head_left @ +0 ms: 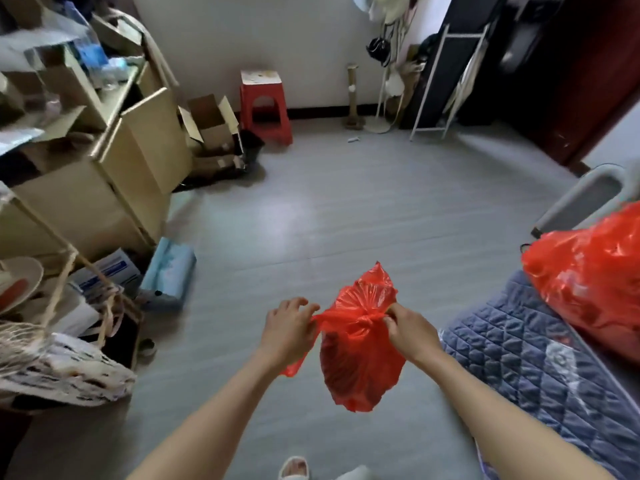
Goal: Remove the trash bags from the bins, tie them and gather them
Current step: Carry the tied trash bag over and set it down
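The small red bag hangs below its knot, left hand and right hand each pinching one tail sideways.

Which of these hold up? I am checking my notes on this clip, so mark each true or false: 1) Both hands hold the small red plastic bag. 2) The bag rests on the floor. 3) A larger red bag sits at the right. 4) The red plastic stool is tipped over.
1) True: the left hand and the right hand both pinch the small red plastic bag at its knotted neck.
2) False: it hangs in the air above the grey floor.
3) True: a larger red plastic bag lies on the blue quilted cover.
4) False: the red plastic stool stands upright by the wall.
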`<action>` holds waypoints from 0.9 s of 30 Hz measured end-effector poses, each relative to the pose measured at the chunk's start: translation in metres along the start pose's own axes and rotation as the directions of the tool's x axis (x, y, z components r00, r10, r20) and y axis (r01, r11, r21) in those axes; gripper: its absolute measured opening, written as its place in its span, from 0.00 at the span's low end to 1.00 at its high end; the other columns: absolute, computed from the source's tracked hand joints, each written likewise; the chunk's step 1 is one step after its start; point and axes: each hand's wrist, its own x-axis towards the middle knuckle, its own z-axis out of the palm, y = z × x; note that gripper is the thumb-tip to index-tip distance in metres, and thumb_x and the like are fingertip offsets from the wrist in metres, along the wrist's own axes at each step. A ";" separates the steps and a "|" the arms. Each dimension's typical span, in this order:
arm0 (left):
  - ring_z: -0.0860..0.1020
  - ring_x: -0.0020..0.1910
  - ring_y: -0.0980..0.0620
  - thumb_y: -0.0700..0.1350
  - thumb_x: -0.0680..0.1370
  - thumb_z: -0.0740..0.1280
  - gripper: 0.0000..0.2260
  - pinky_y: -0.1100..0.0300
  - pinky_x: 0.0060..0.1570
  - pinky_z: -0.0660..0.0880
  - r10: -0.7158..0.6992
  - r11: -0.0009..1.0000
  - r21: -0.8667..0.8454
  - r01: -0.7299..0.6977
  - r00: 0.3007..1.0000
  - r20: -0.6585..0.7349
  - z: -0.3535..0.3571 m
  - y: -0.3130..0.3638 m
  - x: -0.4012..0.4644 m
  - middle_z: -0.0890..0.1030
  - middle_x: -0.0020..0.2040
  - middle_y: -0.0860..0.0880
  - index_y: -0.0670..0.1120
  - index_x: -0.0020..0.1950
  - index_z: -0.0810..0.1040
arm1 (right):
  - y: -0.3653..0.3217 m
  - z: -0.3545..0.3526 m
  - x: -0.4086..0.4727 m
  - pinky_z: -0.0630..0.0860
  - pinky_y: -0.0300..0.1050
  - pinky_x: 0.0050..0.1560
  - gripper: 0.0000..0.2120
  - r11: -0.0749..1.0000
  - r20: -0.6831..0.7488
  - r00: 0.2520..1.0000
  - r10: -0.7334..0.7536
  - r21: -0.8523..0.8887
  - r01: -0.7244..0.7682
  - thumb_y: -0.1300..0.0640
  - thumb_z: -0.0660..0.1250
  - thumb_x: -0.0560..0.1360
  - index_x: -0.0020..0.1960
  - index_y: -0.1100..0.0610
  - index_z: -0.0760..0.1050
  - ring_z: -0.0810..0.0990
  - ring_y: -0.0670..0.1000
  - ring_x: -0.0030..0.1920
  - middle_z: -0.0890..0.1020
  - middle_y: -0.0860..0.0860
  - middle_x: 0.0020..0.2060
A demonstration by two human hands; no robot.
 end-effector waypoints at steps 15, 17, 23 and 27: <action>0.60 0.72 0.48 0.51 0.79 0.57 0.21 0.53 0.70 0.55 0.150 0.984 0.091 -0.154 0.987 0.050 -0.019 0.128 0.438 0.62 0.73 0.49 0.52 0.71 0.62 | 0.096 -0.137 0.379 0.72 0.49 0.51 0.10 0.976 -0.060 0.989 0.136 0.179 -0.124 0.53 0.58 0.77 0.53 0.57 0.73 0.77 0.61 0.55 0.80 0.59 0.54; 0.60 0.72 0.48 0.50 0.78 0.59 0.21 0.54 0.69 0.56 0.172 0.981 0.083 -0.178 0.983 0.071 -0.027 0.152 0.497 0.64 0.73 0.49 0.52 0.72 0.63 | 0.110 -0.164 0.426 0.72 0.49 0.51 0.10 0.973 -0.056 0.988 0.147 0.189 -0.134 0.53 0.58 0.77 0.54 0.57 0.73 0.77 0.61 0.55 0.80 0.59 0.54; 0.78 0.57 0.42 0.51 0.71 0.58 0.21 0.48 0.54 0.74 0.221 0.971 0.080 -0.227 0.973 0.069 -0.036 0.214 0.663 0.79 0.59 0.45 0.50 0.62 0.76 | 0.160 -0.233 0.579 0.72 0.49 0.52 0.11 0.954 -0.065 0.976 0.207 0.235 -0.187 0.52 0.58 0.78 0.53 0.57 0.73 0.77 0.60 0.55 0.80 0.56 0.54; 0.64 0.70 0.46 0.52 0.77 0.57 0.22 0.51 0.67 0.60 0.268 0.957 0.087 -0.278 0.957 0.110 -0.034 0.253 0.793 0.67 0.71 0.47 0.52 0.71 0.65 | 0.207 -0.273 0.691 0.72 0.49 0.51 0.11 0.932 -0.104 0.951 0.291 0.257 -0.257 0.52 0.58 0.78 0.53 0.57 0.74 0.77 0.60 0.55 0.81 0.58 0.53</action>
